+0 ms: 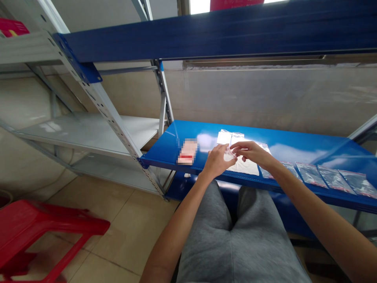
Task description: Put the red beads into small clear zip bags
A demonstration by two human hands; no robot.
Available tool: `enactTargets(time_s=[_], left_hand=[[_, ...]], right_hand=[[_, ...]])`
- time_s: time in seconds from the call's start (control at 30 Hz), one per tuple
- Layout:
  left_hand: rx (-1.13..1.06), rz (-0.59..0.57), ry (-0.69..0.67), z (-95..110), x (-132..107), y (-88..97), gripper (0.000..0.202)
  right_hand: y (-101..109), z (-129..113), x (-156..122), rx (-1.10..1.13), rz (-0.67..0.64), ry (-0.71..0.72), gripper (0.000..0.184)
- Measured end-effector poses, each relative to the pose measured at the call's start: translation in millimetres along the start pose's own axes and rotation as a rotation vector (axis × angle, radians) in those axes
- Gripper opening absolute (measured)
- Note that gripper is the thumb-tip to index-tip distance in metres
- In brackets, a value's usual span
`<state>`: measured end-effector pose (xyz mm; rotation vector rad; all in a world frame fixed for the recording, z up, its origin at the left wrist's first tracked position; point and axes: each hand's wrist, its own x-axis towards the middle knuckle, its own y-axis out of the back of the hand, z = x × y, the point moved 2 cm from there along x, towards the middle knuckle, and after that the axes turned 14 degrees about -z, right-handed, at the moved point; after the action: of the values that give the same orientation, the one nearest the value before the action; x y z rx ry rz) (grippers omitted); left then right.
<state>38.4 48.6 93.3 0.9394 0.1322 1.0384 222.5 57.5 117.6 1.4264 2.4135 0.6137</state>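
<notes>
Seated at the blue shelf (203, 135), the person works with both hands close together, just above a white sheet (243, 168) lying flat near the front edge. Between the fingertips is a small see-through bag (228, 154). The left hand (217, 160) makes a loose curve around it, thumb apart from the fingers; I can't make out whether it really grips. The right hand (249, 152) has its fingers bent in and seems to pinch the bag's edge, perhaps because such thin plastic needs one hand to steady it and the other to handle the rim.

The sheet probably gives a pale backing that makes the plastic easier to see. Flat bags (335, 179) lie in a row along the front to the right, spread out, I'd guess, so each can be picked up singly.

Counting: one bag at the fingers, one sheet, five bags in that row as far as the right forearm lets me see, and another bag (264, 147) past the right wrist. Two white packets (224, 136) lie side by side beyond the hands. One blurred pinkish thing (187, 152) sits alone to the left. On the floor is one red stool (38, 218).
</notes>
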Motion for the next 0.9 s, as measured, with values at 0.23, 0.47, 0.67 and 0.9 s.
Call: enactTargets(time_s=[0.23,0.47,0.67,0.9], left_hand=[[-0.161,-0.048,0.177,-0.5,0.2,13.0,0.058],[-0.332,-0.065,0.264,3.8,0.3,19.9,0.063],[-0.334,-0.083,0.307,0.4,-0.5,20.5,0.065],[-0.27,-0.111,0.229,-2.5,0.6,11.2,0.063]], right_hand=[[17.9,43.8,1.8,-0.591,0.214,-0.123,0.017],[4.6,62.1,9.6,-0.752,0.169,-0.099,0.018],[2.5,55.2,12.7,-0.776,0.176,-0.107,0.02],[5.9,17.6,12.2,-0.387,0.116,0.012,0.029]])
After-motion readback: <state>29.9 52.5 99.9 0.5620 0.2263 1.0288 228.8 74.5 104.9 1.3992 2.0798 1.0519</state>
